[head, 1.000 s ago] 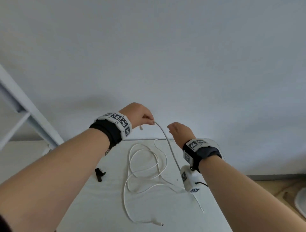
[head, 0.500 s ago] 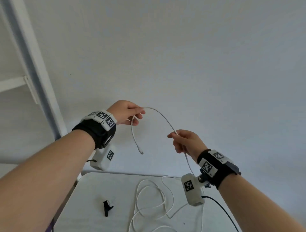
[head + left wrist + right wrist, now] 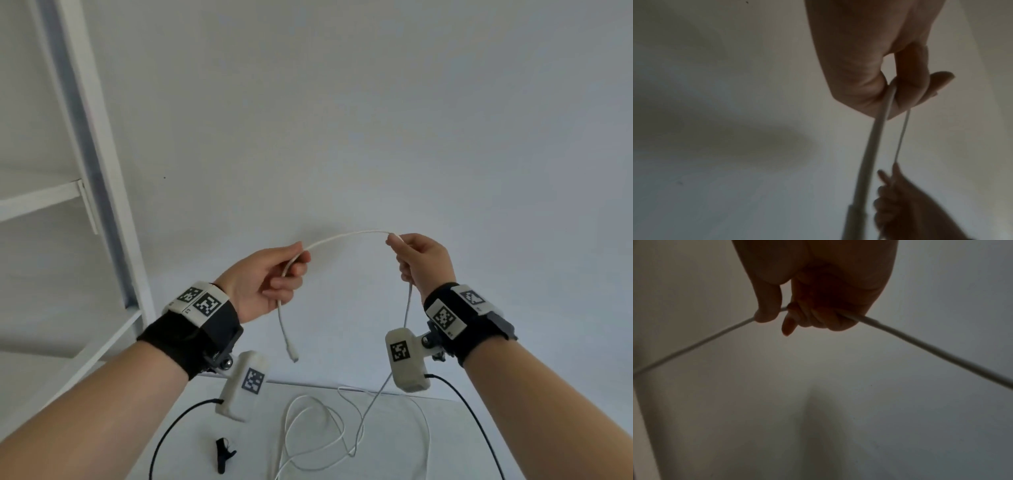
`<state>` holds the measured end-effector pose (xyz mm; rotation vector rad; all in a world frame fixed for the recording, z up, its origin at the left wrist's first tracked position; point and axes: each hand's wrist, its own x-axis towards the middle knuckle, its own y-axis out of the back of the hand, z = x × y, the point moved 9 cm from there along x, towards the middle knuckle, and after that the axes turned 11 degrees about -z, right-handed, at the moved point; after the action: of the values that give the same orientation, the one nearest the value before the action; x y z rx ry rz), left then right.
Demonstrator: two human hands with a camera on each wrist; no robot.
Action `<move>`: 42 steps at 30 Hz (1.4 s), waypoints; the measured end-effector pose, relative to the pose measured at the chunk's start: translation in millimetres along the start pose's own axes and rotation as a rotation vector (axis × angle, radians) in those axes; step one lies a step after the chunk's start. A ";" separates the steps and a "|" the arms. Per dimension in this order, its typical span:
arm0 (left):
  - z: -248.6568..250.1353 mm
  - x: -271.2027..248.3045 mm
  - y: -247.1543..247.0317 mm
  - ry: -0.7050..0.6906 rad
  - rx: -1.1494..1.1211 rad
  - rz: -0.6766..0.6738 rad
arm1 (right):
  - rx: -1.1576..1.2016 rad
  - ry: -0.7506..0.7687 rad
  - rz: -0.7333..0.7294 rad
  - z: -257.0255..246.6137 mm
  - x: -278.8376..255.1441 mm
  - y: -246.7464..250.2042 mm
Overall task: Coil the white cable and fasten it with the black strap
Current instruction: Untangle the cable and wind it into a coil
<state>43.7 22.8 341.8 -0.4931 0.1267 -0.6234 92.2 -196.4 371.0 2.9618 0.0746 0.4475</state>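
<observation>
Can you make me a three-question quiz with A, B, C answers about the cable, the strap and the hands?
1. Where is the black strap?
A. lying on the table
B. in the left hand
C. wrapped round the cable

2. How many hands hold the white cable?
A. none
B. one
C. two

3. What is the cable's free plug end doing?
A. lying on the table
B. hanging in the air
C. plugged into a wall

Answers: 1 A, the strap lies alone on the table. 2 C, the left hand and the right hand each grip the cable. 3 B, the plug dangles below the left hand, above the table.
</observation>
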 end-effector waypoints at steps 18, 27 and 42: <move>98.0 -10.2 -0.1 -0.499 -0.017 0.113 | -0.199 -0.159 -0.100 107.1 -41.6 -12.6; 55.8 5.0 -12.5 -0.353 0.282 0.098 | -0.853 0.000 -0.389 45.5 -46.9 -62.8; 5.5 -4.2 -26.8 -0.052 0.550 0.076 | -0.937 0.566 -0.397 -74.2 -68.7 -106.9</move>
<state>27.6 8.7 359.3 0.0272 -0.0763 -0.5424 1.6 -85.5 405.1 1.7924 0.3815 0.9250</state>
